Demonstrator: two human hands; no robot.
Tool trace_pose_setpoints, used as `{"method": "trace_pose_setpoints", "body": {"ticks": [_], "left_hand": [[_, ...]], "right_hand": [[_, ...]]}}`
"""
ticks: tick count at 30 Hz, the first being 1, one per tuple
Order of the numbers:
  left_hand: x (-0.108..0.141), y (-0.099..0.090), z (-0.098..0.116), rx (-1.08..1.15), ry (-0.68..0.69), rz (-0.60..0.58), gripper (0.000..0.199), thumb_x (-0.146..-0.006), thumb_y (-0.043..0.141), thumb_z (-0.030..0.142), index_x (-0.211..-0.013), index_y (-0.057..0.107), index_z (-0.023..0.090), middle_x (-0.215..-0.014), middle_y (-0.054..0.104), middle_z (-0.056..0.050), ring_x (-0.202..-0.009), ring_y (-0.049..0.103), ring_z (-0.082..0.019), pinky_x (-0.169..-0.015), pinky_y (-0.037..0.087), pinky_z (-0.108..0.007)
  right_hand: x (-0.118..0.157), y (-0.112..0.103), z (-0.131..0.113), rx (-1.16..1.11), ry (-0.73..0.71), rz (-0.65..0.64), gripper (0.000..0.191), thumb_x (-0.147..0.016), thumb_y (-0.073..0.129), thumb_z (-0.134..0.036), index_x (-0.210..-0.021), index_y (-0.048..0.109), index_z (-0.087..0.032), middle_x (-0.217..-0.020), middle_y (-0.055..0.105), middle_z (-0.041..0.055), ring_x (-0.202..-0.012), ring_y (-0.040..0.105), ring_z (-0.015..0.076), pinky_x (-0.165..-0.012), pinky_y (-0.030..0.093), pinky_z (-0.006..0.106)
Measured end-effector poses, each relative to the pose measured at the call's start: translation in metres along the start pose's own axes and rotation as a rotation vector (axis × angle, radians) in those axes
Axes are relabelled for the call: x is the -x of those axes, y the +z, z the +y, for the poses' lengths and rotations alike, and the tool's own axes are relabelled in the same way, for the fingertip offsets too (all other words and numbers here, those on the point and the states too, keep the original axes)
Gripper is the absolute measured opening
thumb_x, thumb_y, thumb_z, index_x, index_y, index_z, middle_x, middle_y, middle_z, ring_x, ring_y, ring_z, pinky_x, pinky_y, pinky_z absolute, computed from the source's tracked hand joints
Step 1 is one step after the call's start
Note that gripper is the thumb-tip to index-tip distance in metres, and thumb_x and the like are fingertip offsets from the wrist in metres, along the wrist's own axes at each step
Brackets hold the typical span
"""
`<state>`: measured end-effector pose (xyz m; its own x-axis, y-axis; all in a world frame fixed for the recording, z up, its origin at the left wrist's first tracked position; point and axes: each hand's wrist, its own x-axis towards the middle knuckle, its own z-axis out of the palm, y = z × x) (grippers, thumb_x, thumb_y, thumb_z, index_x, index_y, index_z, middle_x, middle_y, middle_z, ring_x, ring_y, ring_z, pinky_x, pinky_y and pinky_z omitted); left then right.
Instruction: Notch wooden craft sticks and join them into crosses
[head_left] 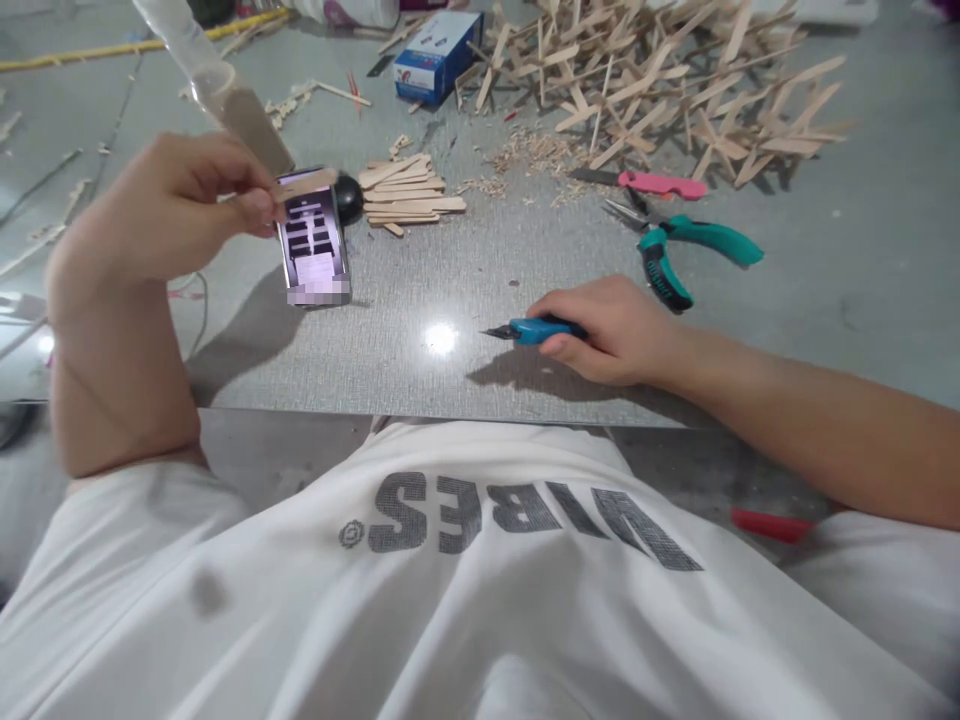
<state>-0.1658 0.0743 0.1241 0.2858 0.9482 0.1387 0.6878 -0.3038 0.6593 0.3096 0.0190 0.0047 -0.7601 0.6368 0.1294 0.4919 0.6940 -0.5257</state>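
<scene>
Between the fingertips of my left hand point(202, 200) is a flat wooden craft stick point(309, 184), held over the upper end of a phone point(313, 245). The phone lies face up with its screen lit, and a small black round object point(348, 199) sits against its right side. My right hand point(600, 330) is wrapped round the blue handle of a craft knife point(536, 330) low over the table, its dark pointed tip facing left. Right of the black object lies a small bundle of craft sticks point(409, 192).
A large heap of craft sticks point(645, 80) covers the back right, with wood shavings point(536, 150) before it. Green-handled pliers point(667, 255) and a pink-handled knife point(660, 185) lie near my right hand. Behind stand a blue box point(439, 57) and a clear bottle point(217, 85).
</scene>
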Motion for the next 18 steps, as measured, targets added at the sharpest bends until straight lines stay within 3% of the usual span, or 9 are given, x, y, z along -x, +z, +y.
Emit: {"method": "trace_pose_setpoints", "body": {"ticks": [2, 4, 7, 9, 11, 14, 16, 18], "left_hand": [[-0.001, -0.006, -0.01, -0.033, -0.044, -0.128, 0.094, -0.088, 0.095, 0.107, -0.101, 0.085, 0.014, -0.093, 0.085, 0.001, -0.097, 0.077, -0.011, -0.106, 0.07, -0.041], [-0.006, -0.006, -0.022, 0.032, -0.038, -0.161, 0.106, -0.071, 0.097, 0.118, -0.1, 0.087, 0.017, -0.093, 0.089, -0.001, -0.093, 0.079, -0.013, -0.096, 0.074, -0.037], [-0.015, -0.001, -0.037, 0.068, -0.028, -0.233, 0.109, -0.065, 0.097, 0.121, -0.093, 0.085, 0.017, -0.086, 0.088, 0.0, -0.087, 0.081, -0.011, -0.086, 0.073, -0.029], [-0.017, 0.001, -0.04, 0.053, 0.005, -0.184, 0.11, -0.077, 0.09, 0.12, -0.097, 0.084, 0.013, -0.087, 0.087, 0.001, -0.089, 0.077, -0.007, -0.092, 0.071, -0.026], [-0.016, 0.002, -0.038, 0.024, -0.007, -0.198, 0.113, -0.074, 0.087, 0.123, -0.096, 0.085, 0.011, -0.084, 0.085, 0.001, -0.088, 0.076, -0.006, -0.092, 0.07, -0.024], [-0.016, 0.004, -0.039, 0.004, -0.023, -0.173, 0.117, -0.066, 0.089, 0.126, -0.095, 0.086, 0.012, -0.084, 0.084, 0.001, -0.086, 0.074, -0.007, -0.091, 0.07, -0.028], [-0.018, 0.005, -0.046, 0.001, -0.021, -0.11, 0.112, -0.072, 0.089, 0.125, -0.096, 0.087, 0.016, -0.086, 0.085, 0.001, -0.087, 0.073, -0.009, -0.094, 0.072, -0.032], [-0.023, 0.007, -0.055, 0.008, -0.049, -0.199, 0.1, -0.068, 0.099, 0.118, -0.086, 0.084, 0.021, -0.08, 0.083, 0.001, -0.082, 0.07, -0.012, -0.093, 0.077, -0.04]], "right_hand": [[0.0, -0.003, -0.001, 0.005, 0.002, 0.008, 0.081, -0.127, 0.035, -0.094, -0.112, 0.078, -0.028, -0.076, 0.073, 0.0038, -0.066, 0.064, 0.0246, -0.068, 0.041, 0.041], [0.0, -0.004, 0.0, 0.013, 0.008, 0.021, 0.081, -0.126, 0.036, -0.096, -0.111, 0.077, -0.028, -0.075, 0.07, 0.0036, -0.065, 0.062, 0.0248, -0.067, 0.04, 0.041], [0.0, -0.004, 0.002, 0.023, 0.002, 0.027, 0.082, -0.125, 0.035, -0.097, -0.108, 0.076, -0.029, -0.071, 0.065, 0.0023, -0.063, 0.059, 0.0248, -0.066, 0.038, 0.042], [0.0, -0.004, 0.003, 0.032, -0.009, 0.028, 0.083, -0.126, 0.034, -0.098, -0.107, 0.075, -0.028, -0.07, 0.064, 0.0015, -0.062, 0.059, 0.0242, -0.066, 0.038, 0.041], [0.0, -0.004, 0.003, 0.038, -0.015, 0.025, 0.083, -0.126, 0.034, -0.098, -0.108, 0.075, -0.028, -0.071, 0.065, 0.0013, -0.062, 0.059, 0.0235, -0.065, 0.037, 0.041], [0.0, -0.005, 0.003, 0.042, -0.019, 0.025, 0.083, -0.126, 0.034, -0.098, -0.107, 0.074, -0.028, -0.069, 0.063, 0.0007, -0.061, 0.059, 0.0232, -0.065, 0.037, 0.04], [0.0, -0.005, 0.003, 0.044, -0.019, 0.029, 0.083, -0.126, 0.034, -0.098, -0.107, 0.075, -0.028, -0.069, 0.062, 0.0008, -0.061, 0.059, 0.0232, -0.065, 0.037, 0.04], [0.0, -0.005, 0.003, 0.051, -0.023, 0.037, 0.083, -0.126, 0.034, -0.098, -0.107, 0.075, -0.028, -0.07, 0.064, 0.0014, -0.061, 0.059, 0.0233, -0.065, 0.037, 0.04]]}}
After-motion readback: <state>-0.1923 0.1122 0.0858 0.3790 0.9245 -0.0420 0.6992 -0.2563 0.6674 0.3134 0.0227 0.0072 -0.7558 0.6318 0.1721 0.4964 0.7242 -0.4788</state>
